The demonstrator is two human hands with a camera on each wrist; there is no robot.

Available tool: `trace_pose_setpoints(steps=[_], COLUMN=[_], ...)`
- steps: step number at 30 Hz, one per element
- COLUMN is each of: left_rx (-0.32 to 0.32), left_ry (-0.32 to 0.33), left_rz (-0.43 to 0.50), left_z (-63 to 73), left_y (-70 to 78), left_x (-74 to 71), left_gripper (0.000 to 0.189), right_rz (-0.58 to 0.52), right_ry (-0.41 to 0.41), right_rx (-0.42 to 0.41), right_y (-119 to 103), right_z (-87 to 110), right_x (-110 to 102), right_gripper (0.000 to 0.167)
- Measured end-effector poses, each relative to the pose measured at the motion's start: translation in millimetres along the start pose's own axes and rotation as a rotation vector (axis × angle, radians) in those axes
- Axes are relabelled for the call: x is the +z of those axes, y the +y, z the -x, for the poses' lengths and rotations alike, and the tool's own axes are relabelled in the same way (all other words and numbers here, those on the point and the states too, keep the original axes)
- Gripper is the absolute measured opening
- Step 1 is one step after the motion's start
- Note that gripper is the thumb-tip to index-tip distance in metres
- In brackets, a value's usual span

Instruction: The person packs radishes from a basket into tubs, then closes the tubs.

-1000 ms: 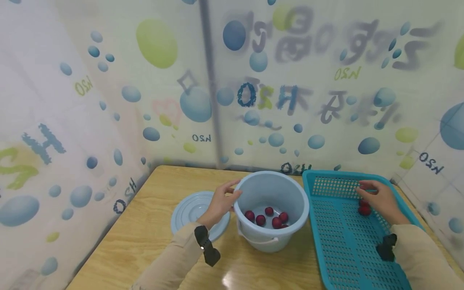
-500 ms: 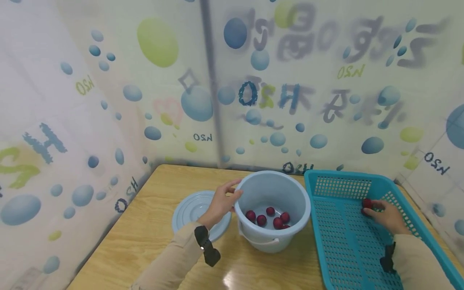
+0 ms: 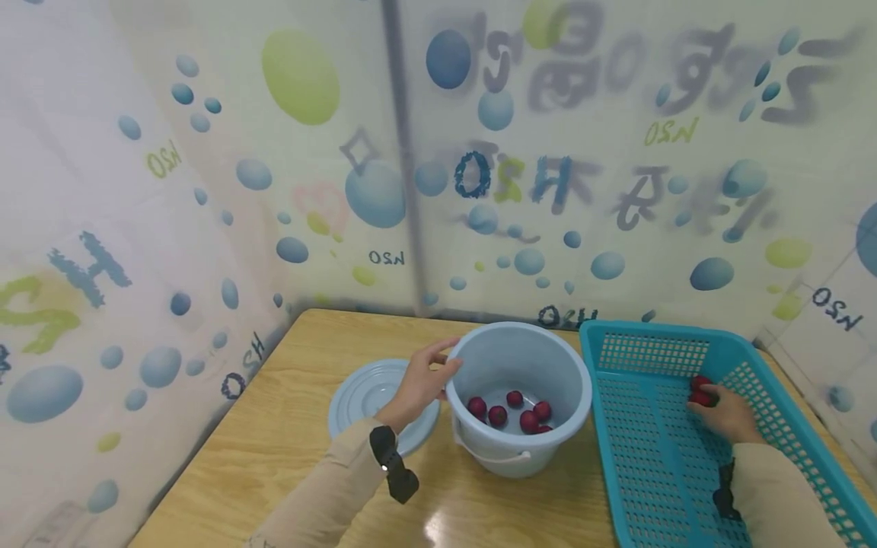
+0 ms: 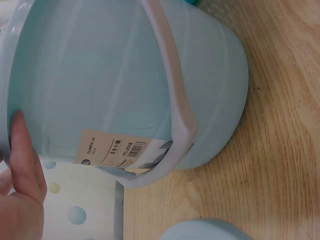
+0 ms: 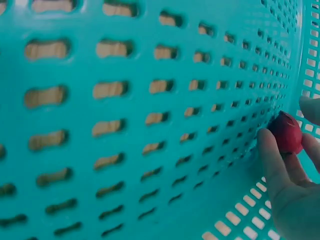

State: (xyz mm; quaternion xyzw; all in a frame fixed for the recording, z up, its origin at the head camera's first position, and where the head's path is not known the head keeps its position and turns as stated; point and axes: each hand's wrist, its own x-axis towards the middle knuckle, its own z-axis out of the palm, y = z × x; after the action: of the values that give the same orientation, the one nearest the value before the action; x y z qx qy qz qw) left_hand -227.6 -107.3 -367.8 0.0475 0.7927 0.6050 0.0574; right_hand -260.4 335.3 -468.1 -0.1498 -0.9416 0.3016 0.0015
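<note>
My left hand [image 3: 421, 384] grips the rim of a pale blue bucket [image 3: 510, 457], fingers outside under the lip in the left wrist view. The bucket has a handle [image 4: 175, 85] and a paper label [image 4: 117, 149] on its side. Several round dark red fruits [image 3: 497, 415] lie on its bottom. My right hand [image 3: 731, 417] is inside a turquoise perforated basket [image 3: 617, 487], near its far right corner. Its thumb and fingers are curled round a round red fruit [image 5: 287, 132]. Just beyond lies another red fruit [image 3: 699, 382], partly hidden.
A pale blue round lid [image 3: 352, 396] lies on the wooden table [image 3: 288, 426] left of the bucket, partly under my left forearm. The basket stands close to the bucket's right side. A patterned curtain wall [image 3: 329, 152] rises behind the table and at both sides.
My right hand has lowered from above the fruits in the basket and taken hold of one. My left hand stays on the bucket's rim. The view has shifted slightly.
</note>
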Motion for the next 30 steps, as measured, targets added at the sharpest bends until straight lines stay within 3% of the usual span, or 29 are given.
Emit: trace_pose_setpoints(steps=[5, 9, 19, 30], left_rx=[0.003, 0.0, 0.009, 0.004], left_ry=[0.01, 0.01, -0.007, 0.005], left_rz=[-0.002, -0.001, -0.002, -0.029], left_z=[-7.9, -7.2, 10.8, 13.2], left_y=[-11.7, -11.9, 14.1, 16.9], left_x=[0.6, 0.4, -0.2, 0.4], left_gripper=[0.042, 0.042, 0.042, 0.042], right_rz=[0.027, 0.043, 0.013, -0.116], right_ry=[0.034, 0.04, 0.017, -0.052], right_rx=[0.006, 0.009, -0.005, -0.037], right_y=[-2.5, -4.9, -2.5, -2.0], right_z=[-0.7, -0.1, 1.6, 2.9], right_x=[1.8, 1.6, 3.2, -4.9], right_gripper=[0.046, 0.042, 0.035, 0.039])
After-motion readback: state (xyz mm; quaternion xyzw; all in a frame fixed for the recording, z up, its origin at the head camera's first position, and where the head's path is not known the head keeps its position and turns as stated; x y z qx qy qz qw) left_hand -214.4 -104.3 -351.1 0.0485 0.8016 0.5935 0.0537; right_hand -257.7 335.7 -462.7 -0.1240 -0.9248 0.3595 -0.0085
